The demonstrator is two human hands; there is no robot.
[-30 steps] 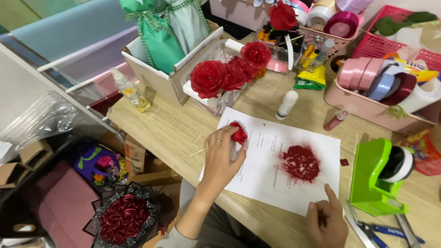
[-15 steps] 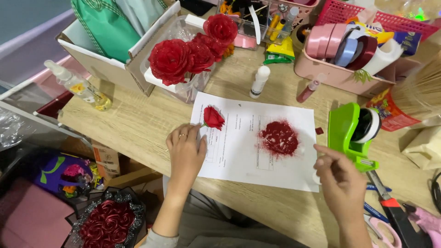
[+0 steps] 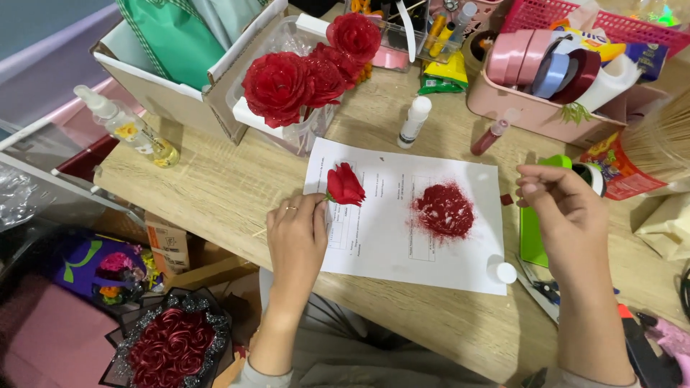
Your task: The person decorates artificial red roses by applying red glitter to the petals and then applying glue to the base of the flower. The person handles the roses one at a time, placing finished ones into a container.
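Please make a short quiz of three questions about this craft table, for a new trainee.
1. True or false: the left hand holds a small red rose on a thin stick.
2. What lies in a heap on the white paper? A) red glitter B) blue beads C) green leaves
3. The right hand hovers near which green thing?

Key: 1 true. 2 A. 3 the green tape dispenser.

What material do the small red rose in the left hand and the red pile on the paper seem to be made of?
Small red rose: probably soft fabric or foam, since its petals look matte and smooth; the left hand holds it by a thin stem. Red pile: likely loose glitter powder, grainy with scattered specks on the white paper.
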